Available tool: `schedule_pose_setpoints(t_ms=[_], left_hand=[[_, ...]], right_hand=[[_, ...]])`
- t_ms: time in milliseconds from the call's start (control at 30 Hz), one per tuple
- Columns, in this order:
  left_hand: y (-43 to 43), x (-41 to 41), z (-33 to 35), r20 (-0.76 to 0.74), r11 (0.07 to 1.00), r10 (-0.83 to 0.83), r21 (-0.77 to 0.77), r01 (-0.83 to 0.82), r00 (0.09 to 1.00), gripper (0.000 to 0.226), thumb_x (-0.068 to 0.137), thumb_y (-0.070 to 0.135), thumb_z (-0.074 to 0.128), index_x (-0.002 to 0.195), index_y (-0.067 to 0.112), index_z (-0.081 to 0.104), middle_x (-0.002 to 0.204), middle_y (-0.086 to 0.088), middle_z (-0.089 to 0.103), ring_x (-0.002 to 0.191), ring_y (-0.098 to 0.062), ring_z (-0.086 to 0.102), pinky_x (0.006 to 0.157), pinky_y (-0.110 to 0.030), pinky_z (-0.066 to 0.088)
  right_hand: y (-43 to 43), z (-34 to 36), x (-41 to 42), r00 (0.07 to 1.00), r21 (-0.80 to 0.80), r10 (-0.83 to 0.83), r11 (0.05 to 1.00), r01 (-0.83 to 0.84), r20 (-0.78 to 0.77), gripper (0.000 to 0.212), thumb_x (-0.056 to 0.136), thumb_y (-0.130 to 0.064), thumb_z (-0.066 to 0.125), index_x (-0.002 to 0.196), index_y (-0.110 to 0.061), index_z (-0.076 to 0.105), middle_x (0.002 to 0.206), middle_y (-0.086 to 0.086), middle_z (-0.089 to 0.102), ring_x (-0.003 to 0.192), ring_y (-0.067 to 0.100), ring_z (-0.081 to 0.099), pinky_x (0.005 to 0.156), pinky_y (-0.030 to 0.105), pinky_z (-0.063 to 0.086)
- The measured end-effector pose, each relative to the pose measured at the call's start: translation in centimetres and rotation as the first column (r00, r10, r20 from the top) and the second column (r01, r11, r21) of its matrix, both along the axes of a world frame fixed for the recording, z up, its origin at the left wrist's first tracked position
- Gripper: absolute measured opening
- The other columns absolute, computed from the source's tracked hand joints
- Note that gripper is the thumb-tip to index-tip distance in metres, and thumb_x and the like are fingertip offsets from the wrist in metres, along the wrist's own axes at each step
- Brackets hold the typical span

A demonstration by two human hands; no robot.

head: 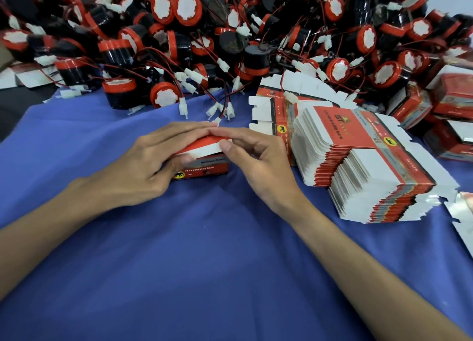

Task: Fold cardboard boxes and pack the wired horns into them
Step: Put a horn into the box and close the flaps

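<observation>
A small red and grey cardboard box [204, 168] stands on the blue cloth at the centre. My left hand [146, 166] grips it from the left, fingers laid flat over the top and thumb on the front face. My right hand [256, 161] presses the white top flap down from the right with thumb and fingers. What is inside the box is hidden. A big heap of black and red wired horns [230, 33] with white connectors fills the far side. Stacks of flat unfolded boxes [363, 166] lie to the right of my right hand.
The blue cloth [204, 264] covers the table in front of me. Several folded red boxes [450, 115] are piled at the far right. Loose white connectors [222, 110] on red and black wires trail just beyond the box. A flat box blank [460, 212] lies at the right edge.
</observation>
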State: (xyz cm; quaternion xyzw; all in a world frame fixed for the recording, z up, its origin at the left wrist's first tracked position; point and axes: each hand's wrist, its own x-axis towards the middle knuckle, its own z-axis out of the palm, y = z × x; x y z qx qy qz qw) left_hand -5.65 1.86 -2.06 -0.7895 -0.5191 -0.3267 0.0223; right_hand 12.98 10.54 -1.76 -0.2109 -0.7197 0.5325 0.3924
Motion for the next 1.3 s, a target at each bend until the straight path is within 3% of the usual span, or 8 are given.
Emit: schedule_pose_setpoints(t_ms=[267,500,600,667,900,1067,1200,1300], left_hand=[[0.1,-0.2,-0.2,0.021,0.998,-0.008,0.061,0.007,1.000,0.040,0.105,0.026,0.032,0.135,0.003,0.045,0.140,-0.006,0.048,0.133,-0.013,0.045,0.111,-0.026,0.036],[0.3,0.4,0.0,0.030,0.990,0.021,0.140,-0.025,0.999,0.040,0.094,0.014,0.049,0.130,-0.004,0.047,0.132,-0.011,0.055,0.123,-0.015,0.052,0.108,-0.024,0.040],[0.5,0.2,0.1,0.042,0.989,0.014,0.146,-0.020,0.999,0.042,0.092,0.014,0.052,0.127,-0.008,0.049,0.130,-0.015,0.056,0.122,-0.019,0.054,0.108,-0.027,0.042],[0.5,0.1,0.0,0.046,0.987,0.008,0.157,-0.015,0.999,0.042,0.092,0.016,0.053,0.127,-0.007,0.049,0.130,-0.013,0.056,0.123,-0.018,0.054,0.108,-0.028,0.042],[0.5,-0.4,-0.2,0.057,0.997,-0.009,0.077,0.005,0.998,0.042,0.098,0.025,0.049,0.132,0.001,0.047,0.137,-0.005,0.051,0.133,-0.007,0.045,0.111,-0.028,0.037],[0.3,-0.9,-0.6,-0.053,0.999,0.046,-0.017,-0.047,0.998,0.061,0.099,0.052,0.041,0.145,0.013,0.038,0.148,0.005,0.040,0.138,0.003,0.030,0.115,-0.020,0.025],[0.4,-1.0,-0.7,-0.014,0.999,0.041,0.012,-0.041,0.999,0.055,0.100,0.046,0.042,0.143,0.011,0.040,0.147,0.002,0.044,0.137,-0.009,0.040,0.114,-0.031,0.033],[0.4,-0.5,-0.7,-0.017,0.991,0.049,0.127,-0.047,0.999,0.046,0.098,0.032,0.051,0.136,0.005,0.047,0.139,-0.001,0.051,0.130,-0.018,0.051,0.107,-0.040,0.043]], right_hand=[[0.1,-0.3,-0.4,0.998,0.080,-0.065,0.995,0.064,0.015,0.021,0.082,0.001,0.070,0.102,-0.004,0.074,0.094,-0.009,0.070,0.087,-0.005,0.065,0.083,0.012,0.049],[-0.7,-0.2,-0.8,0.962,0.328,-0.273,0.908,0.261,-0.013,0.020,0.078,-0.001,0.075,0.098,-0.004,0.075,0.095,0.006,0.075,0.087,0.007,0.066,0.079,0.009,0.049],[-0.4,0.1,-0.6,0.945,0.397,-0.326,0.870,0.293,0.015,0.025,0.076,-0.006,0.078,0.101,-0.006,0.075,0.090,0.005,0.062,0.078,0.005,0.056,0.073,0.007,0.044],[-0.1,0.2,-0.4,0.953,0.396,-0.299,0.882,0.255,0.051,0.027,0.076,-0.007,0.079,0.102,-0.007,0.075,0.086,0.003,0.052,0.076,0.003,0.049,0.070,0.009,0.042],[0.6,0.0,0.1,0.984,0.367,-0.164,0.922,0.127,0.073,0.024,0.081,-0.003,0.072,0.105,-0.003,0.072,0.084,0.004,0.061,0.076,0.011,0.057,0.070,0.016,0.046],[0.7,-0.6,-0.2,0.980,0.595,-0.198,0.788,0.156,0.006,0.023,0.081,-0.003,0.072,0.103,0.002,0.072,0.081,0.014,0.061,0.072,0.019,0.057,0.066,0.019,0.047],[1.2,-1.3,-0.1,0.983,0.716,-0.182,0.689,0.111,0.023,0.025,0.085,0.004,0.066,0.109,0.002,0.070,0.084,0.016,0.056,0.075,0.019,0.053,0.068,0.019,0.043],[1.2,-1.5,-0.2,0.983,0.747,-0.170,0.663,0.057,0.076,0.030,0.086,0.006,0.065,0.115,0.001,0.067,0.087,0.017,0.054,0.077,0.020,0.050,0.070,0.020,0.040]])
